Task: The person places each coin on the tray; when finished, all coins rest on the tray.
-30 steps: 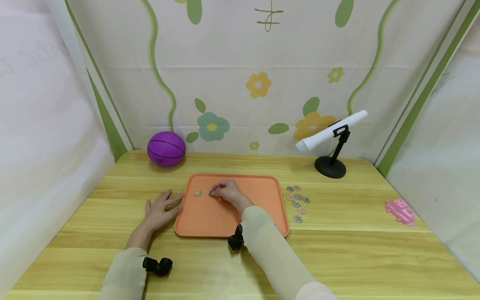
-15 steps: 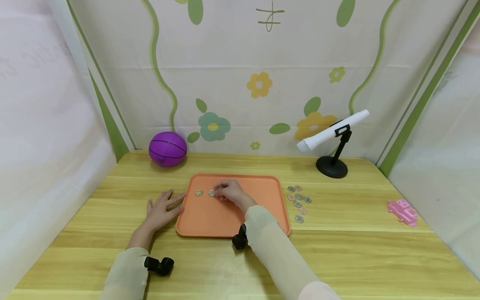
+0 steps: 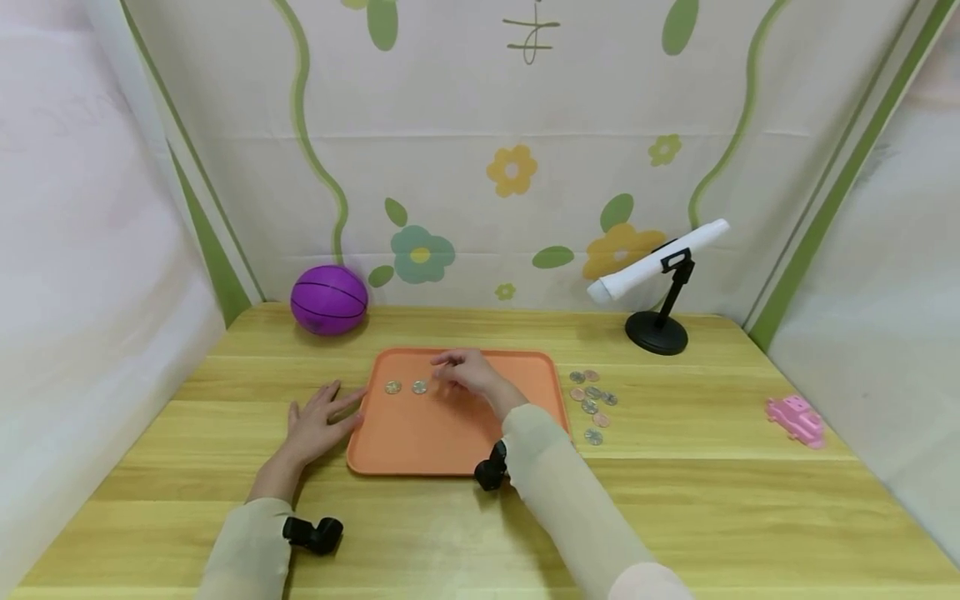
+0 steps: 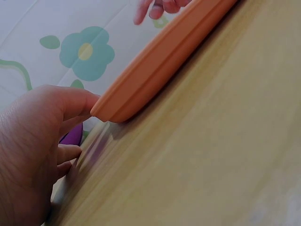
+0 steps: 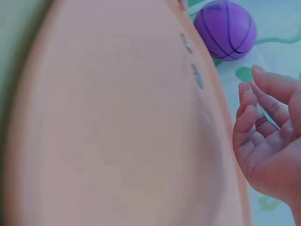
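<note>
An orange tray [image 3: 450, 450] lies on the wooden table. Two coins sit side by side in its upper left: a gold-toned coin [image 3: 393, 387] and a silver coin [image 3: 419, 387]. My right hand [image 3: 471, 372] hovers over the tray just right of the silver coin, fingers loosely bent with nothing between them; the right wrist view shows the same bare fingers [image 5: 247, 106]. On the tray's left side my left hand [image 3: 315, 429] rests on the table with spread fingers. In the left wrist view its fingertips touch the tray's rim [image 4: 141, 77].
Several silver and copper coins [image 3: 590, 407] lie on the table right of the tray. A purple ball [image 3: 329, 300] is at the back left. A white microphone [image 3: 660, 265] on a black stand [image 3: 657, 332] stands at the back right, and a pink toy car [image 3: 796, 421] lies far right.
My right hand has let go of the silver coin, which now lies flat on the tray beside the gold-toned one. The hand has lifted and shifted slightly right. My left hand stays put.
</note>
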Motion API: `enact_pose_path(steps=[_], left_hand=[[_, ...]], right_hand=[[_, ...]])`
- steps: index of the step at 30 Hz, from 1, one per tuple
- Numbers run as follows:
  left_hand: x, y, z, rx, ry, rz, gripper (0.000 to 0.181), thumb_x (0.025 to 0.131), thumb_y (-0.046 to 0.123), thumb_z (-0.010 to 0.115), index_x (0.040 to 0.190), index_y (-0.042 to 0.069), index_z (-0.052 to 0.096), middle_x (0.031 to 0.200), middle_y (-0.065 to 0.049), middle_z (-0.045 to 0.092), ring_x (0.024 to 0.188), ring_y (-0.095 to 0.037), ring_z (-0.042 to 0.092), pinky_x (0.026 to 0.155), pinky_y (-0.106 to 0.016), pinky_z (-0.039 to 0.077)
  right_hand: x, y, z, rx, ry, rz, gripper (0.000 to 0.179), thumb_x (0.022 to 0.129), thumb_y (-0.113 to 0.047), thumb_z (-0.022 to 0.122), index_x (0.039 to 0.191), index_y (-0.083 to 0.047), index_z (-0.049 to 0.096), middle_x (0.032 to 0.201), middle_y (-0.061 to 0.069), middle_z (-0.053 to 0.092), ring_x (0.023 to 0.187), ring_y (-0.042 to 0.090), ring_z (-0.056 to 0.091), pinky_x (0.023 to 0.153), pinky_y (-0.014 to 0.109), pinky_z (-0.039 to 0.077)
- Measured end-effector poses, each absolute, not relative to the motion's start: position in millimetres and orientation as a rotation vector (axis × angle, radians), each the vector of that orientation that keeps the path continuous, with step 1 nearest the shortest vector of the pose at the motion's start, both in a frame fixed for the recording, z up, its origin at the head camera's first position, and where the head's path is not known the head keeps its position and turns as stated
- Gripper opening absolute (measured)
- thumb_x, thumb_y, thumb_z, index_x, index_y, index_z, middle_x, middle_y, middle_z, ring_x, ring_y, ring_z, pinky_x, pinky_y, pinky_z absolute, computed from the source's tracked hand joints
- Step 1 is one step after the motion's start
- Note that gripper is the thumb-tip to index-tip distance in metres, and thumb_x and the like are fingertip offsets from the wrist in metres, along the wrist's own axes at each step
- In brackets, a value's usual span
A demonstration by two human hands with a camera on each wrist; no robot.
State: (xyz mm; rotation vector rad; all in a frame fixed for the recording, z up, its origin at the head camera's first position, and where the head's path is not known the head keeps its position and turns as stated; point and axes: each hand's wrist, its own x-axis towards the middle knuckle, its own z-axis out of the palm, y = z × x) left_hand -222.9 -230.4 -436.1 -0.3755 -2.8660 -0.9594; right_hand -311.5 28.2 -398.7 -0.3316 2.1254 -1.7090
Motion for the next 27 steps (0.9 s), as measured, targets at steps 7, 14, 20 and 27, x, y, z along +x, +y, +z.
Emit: enact_pose_path(steps=[7,14,20,27], left_hand=[[-223,-232,-437,-0.381,-2.858,-0.937,0.048,0.084,0.036,0.052,0.126,0.014,0.047,0.135,-0.027,0.021,0.123,-0.042,0.011,0.087,-0.064,-0.007],[-224,-231,-438,-0.387,-2.861,-0.931,0.048,0.084,0.036,0.052,0.126,0.013,0.047,0.134,-0.027,0.021,0.123,-0.042,0.011,0.087,-0.064,-0.007],[-224,-231,-437,-0.389,-2.858,-0.938,0.048,0.085,0.036,0.051,0.126,0.013,0.047,0.134,-0.027,0.021,0.123,-0.043,0.011,0.087,-0.064,-0.007],[-224,-230,-436,-0.388,-2.857,-0.941,0.048,0.085,0.037,0.051,0.126,0.014,0.047,0.134,-0.027,0.022,0.123,-0.042,0.011,0.087,-0.063,-0.007]], right_hand=[[-315,46,-377,-0.338,2.175,-1.726,0.032,0.081,-0.012,0.061,0.112,-0.003,0.057,0.083,0.004,0.058,0.086,0.041,0.049,0.075,0.046,0.042],[-319,80,-357,-0.351,2.251,-1.719,0.028,0.082,-0.016,0.060,0.109,-0.011,0.060,0.089,0.006,0.057,0.084,0.038,0.050,0.074,0.044,0.043],[-323,111,-344,-0.351,2.282,-1.741,0.033,0.083,-0.014,0.058,0.114,-0.004,0.054,0.088,0.004,0.054,0.071,0.022,0.051,0.059,0.027,0.044],[-325,148,-335,-0.353,2.343,-1.783,0.034,0.084,-0.014,0.057,0.116,-0.003,0.053,0.091,0.007,0.055,0.071,0.021,0.050,0.059,0.026,0.043]])
